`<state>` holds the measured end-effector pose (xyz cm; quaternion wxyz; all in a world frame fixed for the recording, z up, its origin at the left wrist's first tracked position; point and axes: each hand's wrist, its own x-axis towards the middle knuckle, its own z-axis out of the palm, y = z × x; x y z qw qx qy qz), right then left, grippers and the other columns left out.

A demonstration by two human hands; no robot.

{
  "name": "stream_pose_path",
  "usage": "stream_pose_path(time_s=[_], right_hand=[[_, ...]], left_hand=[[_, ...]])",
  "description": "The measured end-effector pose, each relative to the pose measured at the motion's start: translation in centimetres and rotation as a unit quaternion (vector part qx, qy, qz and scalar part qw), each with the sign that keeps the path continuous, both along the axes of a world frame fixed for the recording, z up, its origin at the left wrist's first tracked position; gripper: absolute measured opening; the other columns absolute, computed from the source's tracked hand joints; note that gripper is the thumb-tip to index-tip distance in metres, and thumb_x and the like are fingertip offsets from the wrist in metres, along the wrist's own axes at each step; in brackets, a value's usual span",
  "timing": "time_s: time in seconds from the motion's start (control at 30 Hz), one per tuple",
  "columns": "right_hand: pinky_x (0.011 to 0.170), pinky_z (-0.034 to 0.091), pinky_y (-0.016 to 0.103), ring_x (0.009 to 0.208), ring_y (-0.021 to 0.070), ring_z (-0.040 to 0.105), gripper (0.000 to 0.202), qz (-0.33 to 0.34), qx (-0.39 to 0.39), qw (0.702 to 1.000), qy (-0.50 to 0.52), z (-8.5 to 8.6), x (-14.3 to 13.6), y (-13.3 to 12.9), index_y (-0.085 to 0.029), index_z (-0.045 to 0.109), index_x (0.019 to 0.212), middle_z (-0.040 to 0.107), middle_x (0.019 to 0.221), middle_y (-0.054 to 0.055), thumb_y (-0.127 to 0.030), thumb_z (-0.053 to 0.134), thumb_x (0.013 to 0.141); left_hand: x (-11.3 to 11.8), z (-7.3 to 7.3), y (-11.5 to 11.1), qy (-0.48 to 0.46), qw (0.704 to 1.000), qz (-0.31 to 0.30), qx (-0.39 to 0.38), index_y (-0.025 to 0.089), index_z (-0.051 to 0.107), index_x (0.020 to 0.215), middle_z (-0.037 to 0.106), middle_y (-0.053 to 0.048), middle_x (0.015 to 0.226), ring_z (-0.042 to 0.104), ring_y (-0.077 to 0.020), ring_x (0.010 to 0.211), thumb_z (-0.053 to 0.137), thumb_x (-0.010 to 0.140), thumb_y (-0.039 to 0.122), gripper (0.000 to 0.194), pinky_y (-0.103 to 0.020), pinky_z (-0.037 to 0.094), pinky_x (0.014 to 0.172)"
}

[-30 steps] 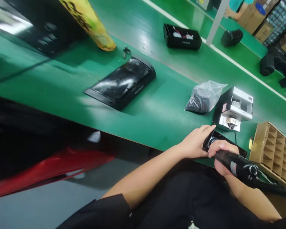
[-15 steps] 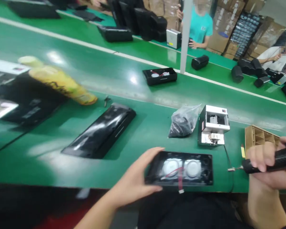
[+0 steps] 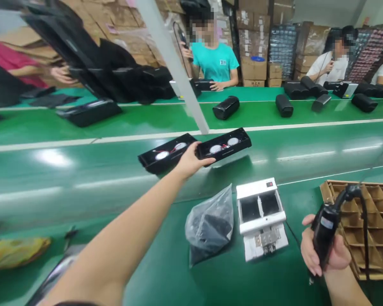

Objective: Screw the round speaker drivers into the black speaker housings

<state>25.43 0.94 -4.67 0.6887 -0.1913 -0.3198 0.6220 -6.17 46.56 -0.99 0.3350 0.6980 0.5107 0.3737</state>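
Observation:
My left hand [image 3: 191, 160], arm stretched forward, grips the left end of a black speaker housing [image 3: 234, 152] above the green belt. Two round white-backed speakers and red wires show inside the housing. Close by on the left lies a second, similar housing [image 3: 150, 160]. My right hand [image 3: 325, 250] is wrapped round a black electric screwdriver [image 3: 324, 231], its tip pointing down and its cable rising from the top. Nearest to that hand are a white screw feeder [image 3: 260, 187] and a cardboard divider box [image 3: 354, 221].
A clear plastic bag of dark parts [image 3: 210, 225] sits left of the feeder. At lower left are a yellow packet [image 3: 15, 253] and a shiny black casing [image 3: 55, 272]. A slanted grey post [image 3: 175, 63] rises beyond the belt. Co-workers [image 3: 213, 59] sit across, among black speakers [image 3: 226, 107].
My left hand has carried the housing from the near table edge forward over the belt, beside the other housing. My right hand has turned the screwdriver from level to tip-down. The view has swung up.

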Motion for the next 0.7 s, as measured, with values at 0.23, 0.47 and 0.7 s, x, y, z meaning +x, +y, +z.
stream_pose_path(time_s=[0.23,0.47,0.7], right_hand=[[0.043,0.046,0.021,0.038,0.0072,0.041,0.072,0.007,-0.052,0.998,-0.015,-2.1,-0.1,-0.8,-0.035,0.072,0.142,0.061,0.069,-0.007,-0.095,0.063,0.103],[0.043,0.049,0.027,0.040,0.0132,0.055,0.072,-0.081,-0.115,0.982,-0.122,-1.1,0.9,-1.4,-0.034,0.076,0.143,0.074,0.071,-0.002,-0.091,0.073,0.100],[0.061,0.061,0.031,0.062,0.0170,0.071,0.071,-0.337,-0.157,0.889,-0.267,1.4,5.0,0.7,-0.029,0.068,0.141,0.077,0.084,-0.003,-0.085,0.081,0.098]], left_hand=[[7.8,-2.5,10.8,0.108,0.990,-0.092,-0.015,0.022,0.073,0.161,0.074,-0.015,0.164,0.077,-0.0356,0.143,0.087,0.116,0.050,0.055,-0.062,0.070,0.121],[5.9,0.5,8.9,0.213,0.972,-0.065,0.074,0.024,0.070,0.168,0.064,-0.017,0.181,0.065,-0.0425,0.164,0.087,0.114,0.055,0.064,-0.074,0.056,0.138],[-14.8,5.2,-11.4,0.344,0.933,0.102,0.026,0.022,0.062,0.180,0.068,-0.021,0.181,0.055,-0.0524,0.175,0.089,0.095,0.072,0.102,-0.065,0.040,0.150]])
